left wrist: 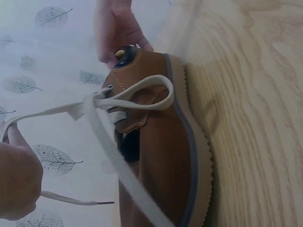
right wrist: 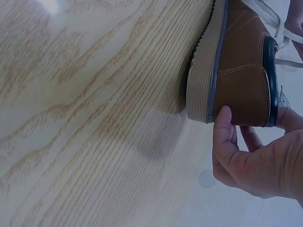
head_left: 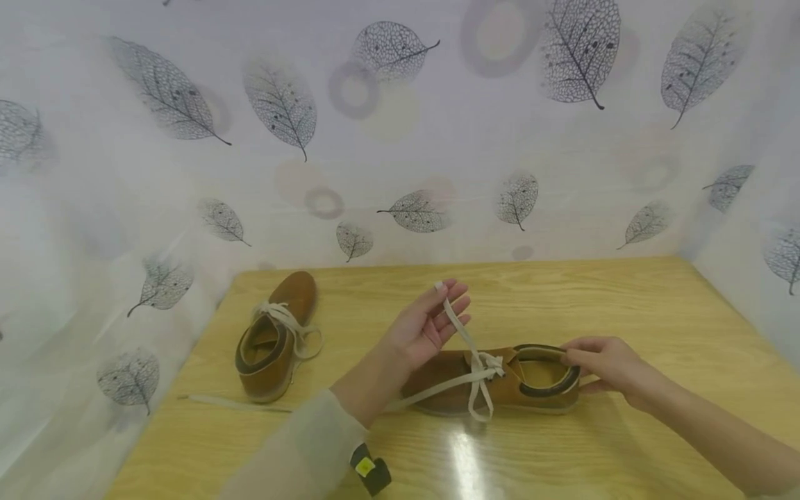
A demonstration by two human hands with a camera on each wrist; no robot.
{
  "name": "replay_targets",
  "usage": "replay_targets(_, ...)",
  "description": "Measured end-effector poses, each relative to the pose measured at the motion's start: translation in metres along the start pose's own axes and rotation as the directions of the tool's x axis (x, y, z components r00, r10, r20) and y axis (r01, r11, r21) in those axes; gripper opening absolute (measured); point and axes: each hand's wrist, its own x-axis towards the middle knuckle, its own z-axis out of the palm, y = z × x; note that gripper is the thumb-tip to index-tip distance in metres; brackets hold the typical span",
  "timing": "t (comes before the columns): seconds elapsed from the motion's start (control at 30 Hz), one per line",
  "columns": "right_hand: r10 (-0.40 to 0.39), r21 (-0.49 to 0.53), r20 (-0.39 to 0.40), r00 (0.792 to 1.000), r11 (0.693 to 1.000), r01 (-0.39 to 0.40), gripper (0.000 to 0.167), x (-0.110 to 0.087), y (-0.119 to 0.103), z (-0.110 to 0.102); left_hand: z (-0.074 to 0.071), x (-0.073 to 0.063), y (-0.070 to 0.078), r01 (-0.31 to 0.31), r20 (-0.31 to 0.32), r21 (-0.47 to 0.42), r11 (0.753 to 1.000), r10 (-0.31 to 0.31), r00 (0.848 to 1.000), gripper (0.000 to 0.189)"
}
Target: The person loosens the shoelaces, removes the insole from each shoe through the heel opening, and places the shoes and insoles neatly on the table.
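A brown leather shoe (head_left: 437, 364) lies on the table with its toe to the left and its heel to the right. My left hand (head_left: 412, 337) is raised over the toe, pinching one end of the cream shoelace (head_left: 461, 326) between thumb and fingers. From there the lace runs taut down to the knot at the eyelets. One loop (left wrist: 158, 92) hangs down the shoe's side, and another length trails left past my wrist. At the heel, my right hand (head_left: 609, 364) grips the dark padded collar, thumb at the opening and fingers against the back (right wrist: 241, 97).
A second brown shoe (head_left: 300, 295) with its lace tied in a bow stands at the left of the wooden table (head_left: 675, 333). A loose lace end (head_left: 231, 401) lies in front of it. White leaf-print sheeting (head_left: 437, 153) encloses the back and sides.
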Motion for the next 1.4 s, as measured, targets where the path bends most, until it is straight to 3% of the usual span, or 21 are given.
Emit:
replay_targets(0.2, 0.0, 0.007, 0.003, 1.0, 1.0, 0.0, 0.042, 0.0, 0.0, 0.0, 0.001, -0.009, 0.021, -0.053, -0.041, -0.042, 0.998, 0.052, 0.998, 0.031)
replay_targets(0.47, 0.003, 0.017, 0.007, 1.0, 1.0, -0.003, 0.043, 0.0, 0.0, -0.001, 0.0, -0.022, 0.047, -0.077, -0.11, -0.053, 0.996, 0.07, 0.991, 0.016)
replay_targets(0.6, 0.013, 0.027, 0.0, 1.0, 1.0, -0.013, 0.042, 0.0, 0.0, 0.0, -0.005, -0.031, 0.058, -0.086, -0.129, 0.014, 0.996, 0.088, 0.988, 0.027)
replay_targets(0.7, 0.014, 0.025, -0.006, 1.0, 1.0, -0.014, 0.04, 0.0, 0.0, 0.001, -0.009, -0.039, 0.066, -0.125, -0.145, 0.093, 0.988, 0.137, 0.98, 0.029)
replay_targets(0.97, 0.015, 0.009, -0.025, 1.0, 1.0, -0.015, 0.041, 0.0, -0.001, 0.001, -0.018, -0.058, 0.083, -0.244, -0.2, 0.222, 0.944, 0.289, 0.936, 0.038)
replay_targets(1.1, 0.013, 0.001, -0.035, 0.999, 1.0, -0.013, 0.042, 0.0, -0.001, 0.001, -0.025, -0.068, 0.094, -0.266, -0.226, 0.187, 0.946, 0.305, 0.925, 0.043)
replay_targets(1.27, 0.018, -0.001, -0.037, 0.999, 1.0, -0.018, 0.042, 0.0, -0.001, 0.001, -0.035, -0.079, 0.108, -0.291, -0.296, 0.079, 0.953, 0.301, 0.906, 0.05)
replay_targets(1.4, 0.016, -0.003, -0.043, 0.999, 1.0, -0.017, 0.043, 0.0, 0.0, 0.002, -0.049, -0.089, 0.117, -0.313, -0.303, 0.05, 0.948, 0.314, 0.9, 0.062)
